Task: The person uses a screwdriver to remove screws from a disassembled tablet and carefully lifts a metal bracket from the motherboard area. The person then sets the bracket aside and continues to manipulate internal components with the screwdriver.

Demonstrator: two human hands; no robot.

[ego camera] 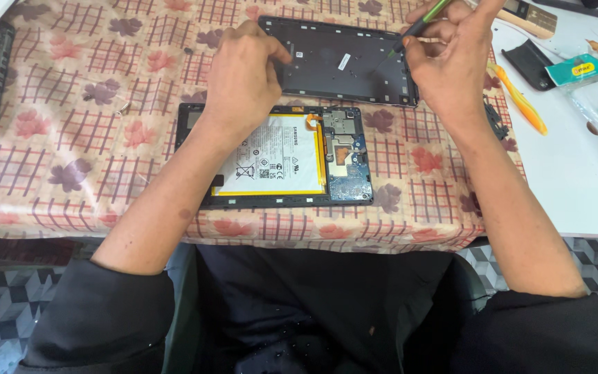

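Left hand (pixel 243 76) fingers (pixel 275 50) curled, pressing the dark back cover (pixel 344 66) on the table (pixel 91 125); right hand (pixel 448 66) fingers pinched on a green tool (pixel 423 21), tip touching the cover.

Matt dark plastic back cover (pixel 344 66), glossy (slightly creased) tablecloth (pixel 91 125)
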